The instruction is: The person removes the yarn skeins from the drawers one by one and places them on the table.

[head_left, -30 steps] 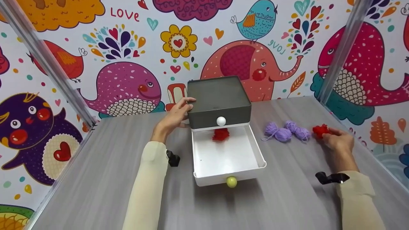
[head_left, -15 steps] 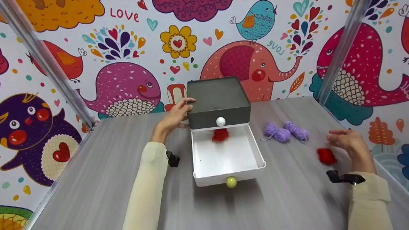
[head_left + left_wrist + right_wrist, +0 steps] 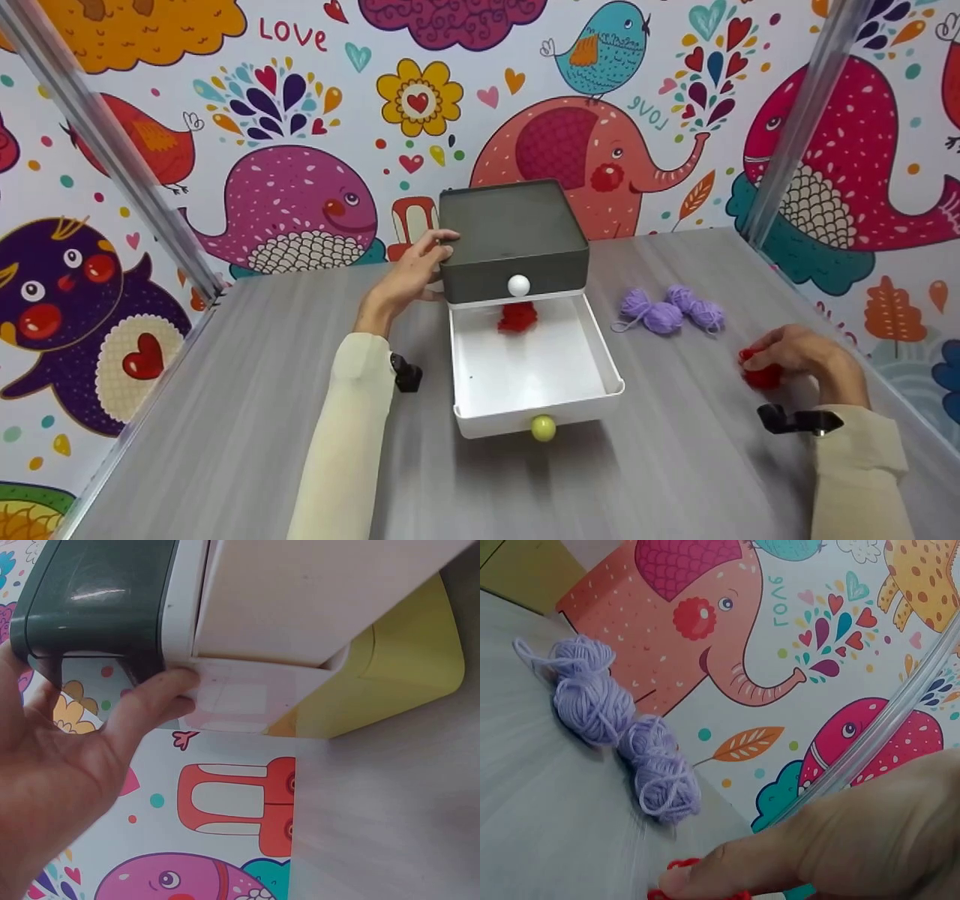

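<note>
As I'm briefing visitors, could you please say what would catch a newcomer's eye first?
Probably the bright animal mural behind the table, then the open white drawer near centre with red yarn at its back. Farther right, beyond two purple yarn bundles, the right hand grips a red bundle.

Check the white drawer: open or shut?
Open. The white drawer juts out from under the grey box, so its floor, side walls and the red yarn inside show.
</note>
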Demonstrator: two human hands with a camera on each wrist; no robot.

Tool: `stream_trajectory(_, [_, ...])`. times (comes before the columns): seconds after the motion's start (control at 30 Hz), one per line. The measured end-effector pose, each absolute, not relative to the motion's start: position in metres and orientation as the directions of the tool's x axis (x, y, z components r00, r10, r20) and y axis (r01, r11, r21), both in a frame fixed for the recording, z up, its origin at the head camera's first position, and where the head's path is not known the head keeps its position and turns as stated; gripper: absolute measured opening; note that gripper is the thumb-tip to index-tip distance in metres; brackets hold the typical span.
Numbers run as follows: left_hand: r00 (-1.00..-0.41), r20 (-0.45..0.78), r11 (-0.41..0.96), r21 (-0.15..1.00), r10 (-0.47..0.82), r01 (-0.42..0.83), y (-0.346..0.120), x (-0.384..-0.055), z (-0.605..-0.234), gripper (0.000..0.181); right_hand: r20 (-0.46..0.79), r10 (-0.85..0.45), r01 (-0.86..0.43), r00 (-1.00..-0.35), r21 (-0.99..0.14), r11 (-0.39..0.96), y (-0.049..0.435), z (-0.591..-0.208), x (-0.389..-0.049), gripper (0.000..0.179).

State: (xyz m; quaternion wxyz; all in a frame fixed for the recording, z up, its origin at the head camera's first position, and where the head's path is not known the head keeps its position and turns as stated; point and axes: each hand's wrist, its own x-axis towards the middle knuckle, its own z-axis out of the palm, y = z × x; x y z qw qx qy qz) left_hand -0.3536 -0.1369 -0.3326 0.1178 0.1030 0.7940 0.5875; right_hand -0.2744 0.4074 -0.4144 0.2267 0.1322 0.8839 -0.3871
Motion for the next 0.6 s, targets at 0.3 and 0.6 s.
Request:
stream_trajectory(0.3, [-0.949,-0.062,0.289,0.957,0.308,0.031,-0.137,-0.353,-0.332,0.038,-0.419,-0.078,0.212,-0.904,-0.602,0.770,0.369,-0.409,-0.286,0.069])
stream_trajectory(0.6, [-0.949,-0.056,0.288,0.957,0.310,0.037,-0.137,-0.352,-0.333,0.038,-0.344,-0.081,0.168,-0.935,-0.633,0.756,0.335,-0.410,-0.294,0.058])
